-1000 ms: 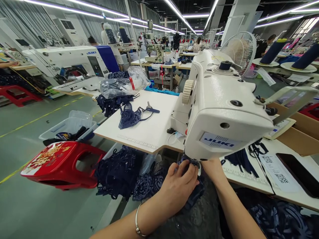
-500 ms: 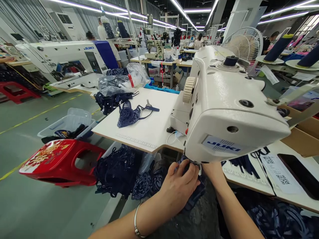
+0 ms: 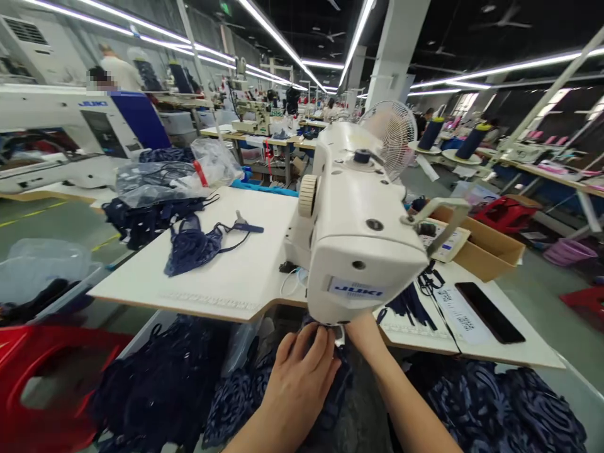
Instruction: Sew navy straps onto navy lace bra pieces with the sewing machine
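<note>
A white sewing machine [image 3: 368,251] stands in front of me, its head over the table's notched front edge. Beneath that head, my left hand [image 3: 304,365] has its fingers bent over a navy lace garment [image 3: 340,384], pressing it close to the needle area. My right hand [image 3: 362,332] reaches in from the other side; the machine head hides its fingers. The garment's lower part hangs towards my lap, and its upper part is covered by hand and machine. To the left on the white tabletop [image 3: 264,270] lies a navy lace bra [image 3: 193,245] with straps.
Navy lace pieces are heaped below the table at left [image 3: 155,377] and right [image 3: 509,402]. Navy strips [image 3: 415,305], a black phone [image 3: 488,311] and a cardboard box [image 3: 491,245] sit right of the machine. A red stool [image 3: 56,377] is at lower left; plastic bags [image 3: 160,176] lie behind.
The camera view has turned right and tilted up, so the scene sits further left and more of the right side shows. Both hands remain under the machine head.
</note>
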Action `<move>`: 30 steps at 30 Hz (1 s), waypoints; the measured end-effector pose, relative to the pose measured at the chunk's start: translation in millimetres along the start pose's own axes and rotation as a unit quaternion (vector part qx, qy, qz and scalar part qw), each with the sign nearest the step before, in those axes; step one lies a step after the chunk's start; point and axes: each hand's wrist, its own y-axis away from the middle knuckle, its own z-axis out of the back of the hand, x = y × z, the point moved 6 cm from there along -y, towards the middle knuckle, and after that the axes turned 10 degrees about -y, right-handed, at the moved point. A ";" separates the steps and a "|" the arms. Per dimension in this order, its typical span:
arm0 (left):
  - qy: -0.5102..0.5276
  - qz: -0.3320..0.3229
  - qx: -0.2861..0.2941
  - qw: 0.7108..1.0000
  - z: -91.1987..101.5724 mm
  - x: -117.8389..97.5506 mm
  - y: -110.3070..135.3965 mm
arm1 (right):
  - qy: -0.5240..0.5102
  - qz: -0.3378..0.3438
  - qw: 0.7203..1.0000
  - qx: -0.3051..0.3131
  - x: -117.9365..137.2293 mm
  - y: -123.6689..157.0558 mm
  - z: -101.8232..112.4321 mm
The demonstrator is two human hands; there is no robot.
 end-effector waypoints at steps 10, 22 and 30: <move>-0.074 -0.093 0.014 0.993 0.7 -5.2 -2.7 | -0.094 -0.104 0.990 -0.016 13.9 55.0 16.8; -0.055 -0.102 0.032 0.993 -2.8 -11.3 0.5 | -0.127 -0.128 0.977 0.109 25.0 97.4 9.4; 0.281 -0.045 0.296 0.912 20.5 -7.6 13.6 | -0.173 -0.003 0.961 0.214 63.4 105.5 24.8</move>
